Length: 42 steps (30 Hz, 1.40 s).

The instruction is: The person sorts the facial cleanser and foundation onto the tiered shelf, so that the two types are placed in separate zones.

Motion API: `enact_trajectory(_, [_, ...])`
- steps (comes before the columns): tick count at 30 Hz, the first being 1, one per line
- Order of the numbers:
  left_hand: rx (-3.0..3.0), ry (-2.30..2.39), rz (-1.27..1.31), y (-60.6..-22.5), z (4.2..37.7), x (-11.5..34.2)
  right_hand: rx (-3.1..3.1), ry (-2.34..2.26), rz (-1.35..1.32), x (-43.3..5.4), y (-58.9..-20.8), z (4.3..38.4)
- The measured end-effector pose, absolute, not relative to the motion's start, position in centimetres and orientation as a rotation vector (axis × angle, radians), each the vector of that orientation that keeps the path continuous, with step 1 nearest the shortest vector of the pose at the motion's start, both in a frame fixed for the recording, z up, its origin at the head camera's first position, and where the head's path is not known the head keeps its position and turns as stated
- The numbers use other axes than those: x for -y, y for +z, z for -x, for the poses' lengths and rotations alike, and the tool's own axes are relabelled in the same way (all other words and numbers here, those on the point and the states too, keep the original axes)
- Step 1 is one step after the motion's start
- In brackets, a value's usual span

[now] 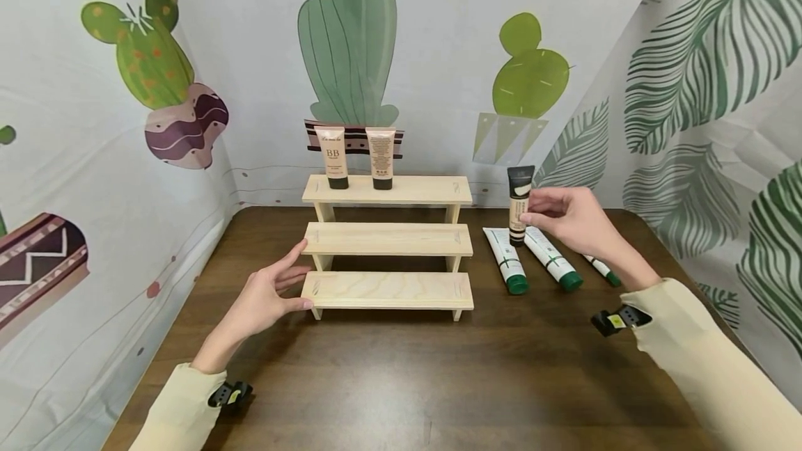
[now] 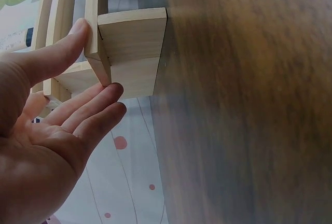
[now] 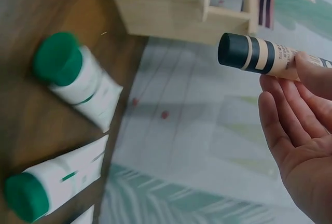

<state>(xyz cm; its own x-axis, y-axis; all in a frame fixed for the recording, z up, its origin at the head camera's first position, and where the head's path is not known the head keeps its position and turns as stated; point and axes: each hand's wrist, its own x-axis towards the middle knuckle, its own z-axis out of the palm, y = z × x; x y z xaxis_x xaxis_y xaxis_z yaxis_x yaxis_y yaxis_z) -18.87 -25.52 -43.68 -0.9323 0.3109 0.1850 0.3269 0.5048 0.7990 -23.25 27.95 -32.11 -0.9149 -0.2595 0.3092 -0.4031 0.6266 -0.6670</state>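
My right hand (image 1: 573, 218) pinches a beige cosmetic tube (image 1: 519, 207) with black ends between thumb and fingers. It is raised at the right, its black cap (image 3: 233, 51) pointing down. My left hand (image 1: 263, 298) rests against the left end of a three-step wooden display stand (image 1: 385, 291). In the left wrist view, its thumb and fairly straight fingers touch the lowest plank (image 2: 94, 27). Two pinkish-beige tubes stand cap-down on the top step: one marked BB (image 1: 333, 157) at left, the other (image 1: 381, 159), covered in small print, near the middle.
White tubes with green caps, a left one (image 1: 504, 259), a middle one (image 1: 553, 259) and a partly hidden one (image 1: 603, 268), lie on the brown table (image 1: 388, 381) right of the stand. Behind the table hangs a cloth (image 1: 263, 54) printed with cacti and leaves.
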Motion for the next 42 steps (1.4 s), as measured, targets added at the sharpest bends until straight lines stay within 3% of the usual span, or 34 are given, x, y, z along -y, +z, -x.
enact_trajectory(16, [2.694, -1.443, 0.604, -43.8, 18.9, 25.5, 2.486, 1.391, -0.554, -20.5, -28.7, 27.3])
enact_trajectory(29, [2.694, -1.445, 0.59, -43.7, 18.9, 25.6, 2.407, 1.455, -0.621, -15.7, -29.2, 31.0])
enact_trajectory(42, [2.696, -1.459, 0.573, -43.8, 19.0, 25.5, 2.393, 1.48, -0.605, -14.3, -30.2, 32.5])
